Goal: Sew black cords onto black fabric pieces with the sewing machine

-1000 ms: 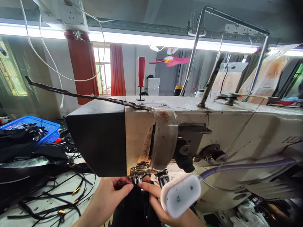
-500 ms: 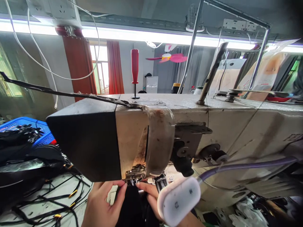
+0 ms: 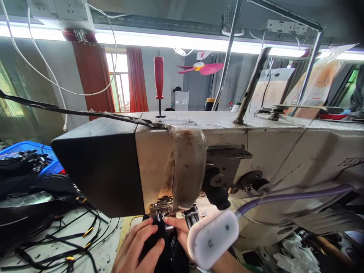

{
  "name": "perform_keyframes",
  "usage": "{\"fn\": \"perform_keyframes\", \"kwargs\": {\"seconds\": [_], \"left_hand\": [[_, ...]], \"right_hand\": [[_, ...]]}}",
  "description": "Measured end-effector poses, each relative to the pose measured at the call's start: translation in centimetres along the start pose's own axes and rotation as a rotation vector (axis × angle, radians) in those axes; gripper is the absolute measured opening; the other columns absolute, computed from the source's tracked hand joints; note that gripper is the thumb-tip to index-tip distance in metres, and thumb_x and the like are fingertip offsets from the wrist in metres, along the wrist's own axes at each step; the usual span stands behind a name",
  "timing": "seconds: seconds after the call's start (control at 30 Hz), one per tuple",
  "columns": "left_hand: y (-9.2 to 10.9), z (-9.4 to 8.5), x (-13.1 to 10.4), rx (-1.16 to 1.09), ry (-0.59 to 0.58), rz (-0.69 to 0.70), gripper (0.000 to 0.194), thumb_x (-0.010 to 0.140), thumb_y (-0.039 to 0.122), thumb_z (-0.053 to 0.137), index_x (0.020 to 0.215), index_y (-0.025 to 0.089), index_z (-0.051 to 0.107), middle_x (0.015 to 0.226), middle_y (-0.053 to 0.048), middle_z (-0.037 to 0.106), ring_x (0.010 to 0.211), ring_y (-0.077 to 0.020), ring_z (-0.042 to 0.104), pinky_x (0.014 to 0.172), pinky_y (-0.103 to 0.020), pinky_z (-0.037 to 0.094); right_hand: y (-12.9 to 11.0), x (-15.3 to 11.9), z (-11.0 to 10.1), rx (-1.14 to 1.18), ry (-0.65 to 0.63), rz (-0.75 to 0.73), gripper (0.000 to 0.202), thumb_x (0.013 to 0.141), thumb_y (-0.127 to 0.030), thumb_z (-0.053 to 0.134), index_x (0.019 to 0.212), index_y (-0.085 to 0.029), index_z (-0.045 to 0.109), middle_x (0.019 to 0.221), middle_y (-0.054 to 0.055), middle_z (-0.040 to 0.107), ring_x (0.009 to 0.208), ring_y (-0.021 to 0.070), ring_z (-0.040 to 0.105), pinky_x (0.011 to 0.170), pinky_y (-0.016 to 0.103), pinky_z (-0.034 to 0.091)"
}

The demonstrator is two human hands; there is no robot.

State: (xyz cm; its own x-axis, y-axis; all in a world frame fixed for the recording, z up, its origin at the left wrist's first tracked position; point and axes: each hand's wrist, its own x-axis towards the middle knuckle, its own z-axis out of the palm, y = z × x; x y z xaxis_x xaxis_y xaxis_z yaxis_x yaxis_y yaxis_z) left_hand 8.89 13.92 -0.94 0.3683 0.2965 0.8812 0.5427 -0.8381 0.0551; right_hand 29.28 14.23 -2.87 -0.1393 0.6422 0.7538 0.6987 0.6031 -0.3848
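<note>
A strip of black fabric runs up under the presser foot of a sewing machine. My left hand lies over the fabric's left side, fingers and thumb apart, pressing on its top. On the fabric's right side is my right hand, its index fingertip close beside the presser foot and its other fingers curled at the fabric's edge. A white lamp head hides part of that hand. Over the needle area hangs a cloudy plastic guard.
Black cords with yellow tips lie on the white table at left. Behind them are dark items and a blue basket. A red-handled screwdriver stands upright on the machine. Crumpled clear plastic lies at lower right.
My left hand has moved from a pinch by the presser foot down and right, spreading over the fabric. My right hand stays by the foot. The view has shifted slightly.
</note>
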Motion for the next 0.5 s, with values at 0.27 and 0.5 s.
{"fn": "perform_keyframes", "kwargs": {"seconds": [0.27, 0.5], "left_hand": [[-0.4, 0.1, -0.5, 0.053, -0.033, 0.031, 0.038, 0.09, 0.002, 0.04, 0.101, 0.025, 0.069, 0.118, -0.008, 0.068, 0.116, -0.0224, 0.059, 0.092, -0.034, 0.055], [-0.3, 0.1, 0.0, 0.028, 0.019, 0.038, 0.031, 0.095, 0.007, 0.042, 0.097, 0.023, 0.069, 0.112, -0.008, 0.069, 0.111, -0.0217, 0.061, 0.091, -0.035, 0.054]], "right_hand": [[0.9, -1.4, -1.6, 0.038, -0.223, 0.015, 0.023, 0.099, -0.037, 0.053, 0.115, -0.023, 0.064, 0.113, 0.005, 0.067, 0.093, 0.0157, 0.066, 0.082, 0.032, 0.057], [0.9, -1.5, -1.7, 0.042, -0.325, 0.087, 0.027, 0.098, -0.037, 0.056, 0.119, -0.02, 0.062, 0.119, 0.007, 0.065, 0.103, 0.0196, 0.065, 0.091, 0.04, 0.055]]}}
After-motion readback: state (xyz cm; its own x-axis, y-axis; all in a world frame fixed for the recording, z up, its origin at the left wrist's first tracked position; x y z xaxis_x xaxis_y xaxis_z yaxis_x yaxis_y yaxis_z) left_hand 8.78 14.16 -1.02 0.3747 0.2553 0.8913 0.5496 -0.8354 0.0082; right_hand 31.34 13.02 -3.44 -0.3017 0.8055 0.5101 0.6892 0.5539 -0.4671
